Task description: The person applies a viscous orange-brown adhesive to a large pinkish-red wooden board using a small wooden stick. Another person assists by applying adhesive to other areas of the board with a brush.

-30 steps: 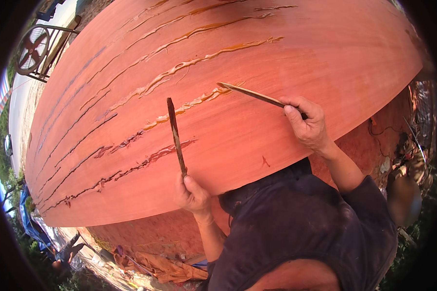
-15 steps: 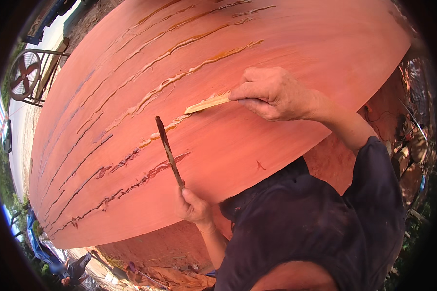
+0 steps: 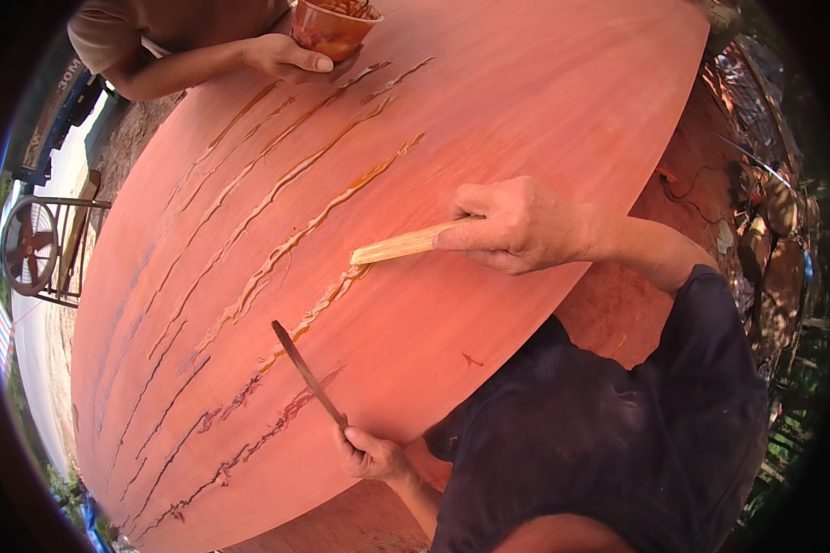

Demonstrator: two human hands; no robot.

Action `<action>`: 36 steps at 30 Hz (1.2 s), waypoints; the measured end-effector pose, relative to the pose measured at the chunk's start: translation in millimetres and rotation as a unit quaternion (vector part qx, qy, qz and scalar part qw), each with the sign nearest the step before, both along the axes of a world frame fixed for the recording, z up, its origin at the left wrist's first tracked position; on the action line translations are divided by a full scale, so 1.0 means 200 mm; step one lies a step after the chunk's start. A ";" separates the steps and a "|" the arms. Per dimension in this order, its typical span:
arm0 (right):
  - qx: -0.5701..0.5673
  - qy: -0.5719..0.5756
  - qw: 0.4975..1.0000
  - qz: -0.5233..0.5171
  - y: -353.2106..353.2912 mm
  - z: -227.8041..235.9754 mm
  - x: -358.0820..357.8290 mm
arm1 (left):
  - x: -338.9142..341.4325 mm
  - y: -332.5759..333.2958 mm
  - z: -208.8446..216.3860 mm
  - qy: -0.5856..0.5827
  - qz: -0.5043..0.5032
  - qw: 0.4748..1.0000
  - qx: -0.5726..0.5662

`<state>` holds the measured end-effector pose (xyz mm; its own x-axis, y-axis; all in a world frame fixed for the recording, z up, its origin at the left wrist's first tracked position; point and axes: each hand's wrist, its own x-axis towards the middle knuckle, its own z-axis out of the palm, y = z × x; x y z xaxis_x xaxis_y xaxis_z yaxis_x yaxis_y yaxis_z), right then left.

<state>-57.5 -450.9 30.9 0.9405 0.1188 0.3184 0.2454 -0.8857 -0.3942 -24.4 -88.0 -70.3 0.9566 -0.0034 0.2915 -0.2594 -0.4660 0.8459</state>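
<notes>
My right hand [image 3: 526, 226] grips a pale flat wooden stick [image 3: 398, 245]. The stick's left end is at the upper end of a ragged strip of orange-brown paste [image 3: 321, 306]; whether it touches the paste I cannot tell. My left hand [image 3: 375, 454] is closed round the lower end of a dark narrow stick [image 3: 309, 373], whose far tip points up and left over the same line. Beneath both hands spreads a big, curved, reddish-orange surface [image 3: 526, 111]. Several roughly parallel lines run along it, some filled with tan or orange paste, others dark.
At the upper left another person's hand [image 3: 290, 57] holds a clear plastic tub [image 3: 337, 26] of reddish-brown paste over the surface. A round metal fan [image 3: 30, 245] on a stand is at the far left. Stones [image 3: 784, 207] and a thin cable [image 3: 682, 191] lie beyond the right edge.
Another person's arm with the tub has come in at the upper left. My view has shifted over the surface. The wooden stick's exposed length has grown and it lies flatter across the view.
</notes>
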 end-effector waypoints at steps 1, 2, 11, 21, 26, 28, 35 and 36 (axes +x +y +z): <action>0.002 0.003 1.000 -0.003 0.01 -0.02 -0.01 | 0.00 0.00 0.00 0.002 0.003 1.000 0.006; 0.004 0.007 1.000 -0.006 0.01 -0.03 -0.02 | -0.01 0.01 0.00 -0.001 0.002 1.000 0.014; 0.326 0.054 0.913 -0.238 -0.25 -0.07 -0.27 | -0.02 0.01 0.03 0.040 0.004 0.998 0.041; 0.722 0.120 0.604 -0.317 -0.53 -0.17 -0.33 | -0.03 -0.08 0.03 -0.012 0.079 0.986 0.146; 0.634 0.066 0.693 -0.339 -0.60 -0.29 -0.20 | -0.05 -0.09 0.05 0.053 0.083 0.982 0.161; 0.612 0.067 0.707 -0.348 -0.61 -0.33 -0.13 | -0.05 -0.10 0.06 0.054 0.085 0.980 0.174; 0.541 0.042 0.771 -0.334 -0.60 -0.37 0.03 | -0.05 -0.13 0.05 0.023 0.104 0.978 0.179; 0.531 0.044 0.778 -0.335 -0.60 -0.37 0.04 | -0.05 -0.13 0.04 0.010 0.104 0.978 0.181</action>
<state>-50.4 -570.4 -42.8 0.7021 -0.6927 -0.1650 -0.1990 0.0316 -0.9795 -34.2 -113.4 -62.3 0.9529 0.0917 0.2889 -0.1130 -0.7769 0.6194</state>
